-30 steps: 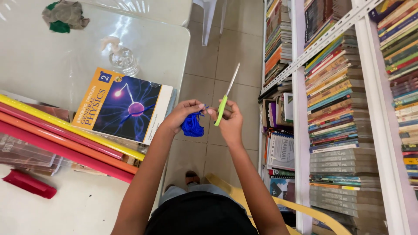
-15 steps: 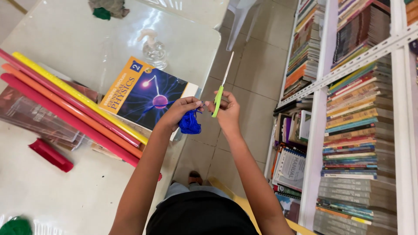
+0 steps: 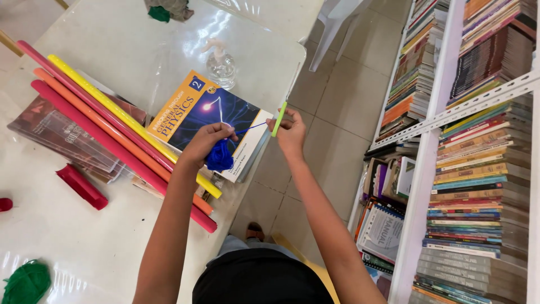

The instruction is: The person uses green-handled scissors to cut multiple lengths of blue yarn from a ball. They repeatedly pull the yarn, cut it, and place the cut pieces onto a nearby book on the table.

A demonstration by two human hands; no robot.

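Yarn [image 3: 26, 282] in green is seen as a ball at the lower left edge of the pale table [image 3: 101, 247], with a small red object [image 3: 5, 204] above it. Further right, a short red roll [image 3: 82, 186] is laid on the table, and beyond it a plastic-wrapped book [image 3: 53, 134] is partly covered by long paper rolls [image 3: 112, 130] in pink, orange and yellow, set side by side on a slant. A physics textbook [image 3: 211, 112] with a blue and orange cover is placed just past the rolls, near the table's edge, and a clear pump bottle [image 3: 220, 63] is stood above it. Over the book's lower corner, a ball of blue yarn [image 3: 219, 157] is held in the left hand [image 3: 205, 143], whose fingers are curled around it. A single blue strand [image 3: 253, 127] is drawn taut from the ball to the right hand [image 3: 289, 130], which is held just off the table's edge above the tiled floor [image 3: 332, 112]. A thin green stick [image 3: 279, 119] is pinched upright between that hand's fingertips, where the strand ends. Shelves [image 3: 450, 112] packed with stacked books are seen at the far right
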